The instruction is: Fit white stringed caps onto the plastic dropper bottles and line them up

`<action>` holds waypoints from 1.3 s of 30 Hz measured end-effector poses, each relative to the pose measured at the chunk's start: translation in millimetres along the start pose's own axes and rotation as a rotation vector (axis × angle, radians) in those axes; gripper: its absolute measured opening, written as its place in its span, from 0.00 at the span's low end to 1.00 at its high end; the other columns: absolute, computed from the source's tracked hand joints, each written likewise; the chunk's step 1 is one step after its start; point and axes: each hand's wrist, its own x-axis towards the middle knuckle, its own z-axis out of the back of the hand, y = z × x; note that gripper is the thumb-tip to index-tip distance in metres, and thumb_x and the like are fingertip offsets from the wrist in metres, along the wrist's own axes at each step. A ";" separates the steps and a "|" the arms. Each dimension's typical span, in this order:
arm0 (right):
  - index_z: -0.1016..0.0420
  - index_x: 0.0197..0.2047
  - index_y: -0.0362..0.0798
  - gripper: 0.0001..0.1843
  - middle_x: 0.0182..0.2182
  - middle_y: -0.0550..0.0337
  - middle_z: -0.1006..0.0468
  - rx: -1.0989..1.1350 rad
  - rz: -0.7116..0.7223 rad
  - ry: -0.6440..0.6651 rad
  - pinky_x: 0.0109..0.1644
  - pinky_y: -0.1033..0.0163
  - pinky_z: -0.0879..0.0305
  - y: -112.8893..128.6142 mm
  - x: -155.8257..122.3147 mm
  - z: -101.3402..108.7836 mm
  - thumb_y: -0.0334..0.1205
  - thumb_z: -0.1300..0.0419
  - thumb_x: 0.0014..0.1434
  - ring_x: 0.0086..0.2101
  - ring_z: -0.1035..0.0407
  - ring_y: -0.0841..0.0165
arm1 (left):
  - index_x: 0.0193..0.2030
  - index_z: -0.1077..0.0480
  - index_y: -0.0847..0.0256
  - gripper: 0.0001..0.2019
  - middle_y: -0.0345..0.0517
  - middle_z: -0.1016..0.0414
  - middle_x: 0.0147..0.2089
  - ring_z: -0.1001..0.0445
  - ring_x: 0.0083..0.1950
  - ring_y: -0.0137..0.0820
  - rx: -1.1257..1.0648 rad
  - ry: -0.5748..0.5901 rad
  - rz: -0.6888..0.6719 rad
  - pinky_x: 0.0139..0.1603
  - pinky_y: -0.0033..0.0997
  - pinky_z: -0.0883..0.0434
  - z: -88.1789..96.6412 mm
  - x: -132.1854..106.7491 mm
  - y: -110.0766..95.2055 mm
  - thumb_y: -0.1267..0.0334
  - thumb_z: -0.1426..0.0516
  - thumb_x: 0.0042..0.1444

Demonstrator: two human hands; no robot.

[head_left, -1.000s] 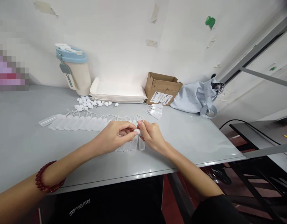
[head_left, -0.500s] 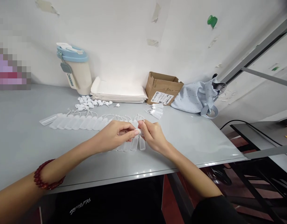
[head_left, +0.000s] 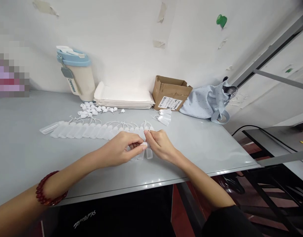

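Note:
My left hand point(head_left: 121, 149) and my right hand point(head_left: 159, 143) meet over the right end of a long row of small translucent plastic tubes point(head_left: 92, 130) lying side by side on the grey table point(head_left: 20, 154). Both hands pinch at the top of one tube point(head_left: 143, 144) in the row, fingertips touching. The lower ends of the last tubes point(head_left: 149, 153) stick out below my fingers. A heap of small white caps point(head_left: 93, 109) lies behind the row.
A cream tumbler with a blue lid point(head_left: 77, 74) stands by the wall, next to a stack of white sheets point(head_left: 124, 97), an open cardboard box point(head_left: 171, 93) and a pale blue cloth bag point(head_left: 207, 102). A few loose tubes point(head_left: 163, 118) lie before the box. The table edge runs near my forearms.
My hands have stayed over the same tubes; the fingers shifted slightly lower on the row. The view moved a little.

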 end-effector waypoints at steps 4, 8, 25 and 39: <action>0.46 0.17 0.49 0.26 0.12 0.67 0.44 0.097 -0.136 0.054 0.25 0.65 0.52 4.2 1.2 3.3 0.45 0.57 0.67 0.17 0.48 0.75 | 0.32 0.31 0.63 0.13 0.43 0.31 0.28 0.35 0.27 0.28 0.298 -0.077 -0.244 0.30 0.29 0.38 -4.5 -2.1 3.3 0.64 0.53 0.65; 0.44 0.17 0.48 0.26 0.11 0.67 0.42 0.201 -0.227 0.108 0.25 0.66 0.50 5.9 1.5 5.6 0.47 0.56 0.67 0.17 0.46 0.75 | 0.32 0.32 0.62 0.14 0.45 0.30 0.30 0.33 0.30 0.30 0.462 -0.128 -0.357 0.32 0.30 0.38 -4.5 -3.2 4.1 0.67 0.55 0.66; 0.46 0.22 0.49 0.21 0.16 0.68 0.46 0.053 0.033 -0.082 0.26 0.66 0.51 0.8 -0.2 0.6 0.46 0.57 0.66 0.19 0.49 0.76 | 0.25 0.36 0.60 0.18 0.35 0.34 0.20 0.40 0.21 0.23 -0.225 -0.024 0.229 0.22 0.24 0.41 5.7 1.0 -8.1 0.52 0.48 0.61; 0.43 0.18 0.48 0.20 0.16 0.67 0.45 0.406 -0.305 0.137 0.24 0.69 0.48 2.8 4.2 3.6 0.44 0.52 0.60 0.20 0.47 0.76 | 0.34 0.33 0.67 0.11 0.44 0.34 0.28 0.36 0.27 0.29 0.517 -0.193 -0.381 0.28 0.30 0.37 -5.3 -4.2 8.1 0.70 0.53 0.65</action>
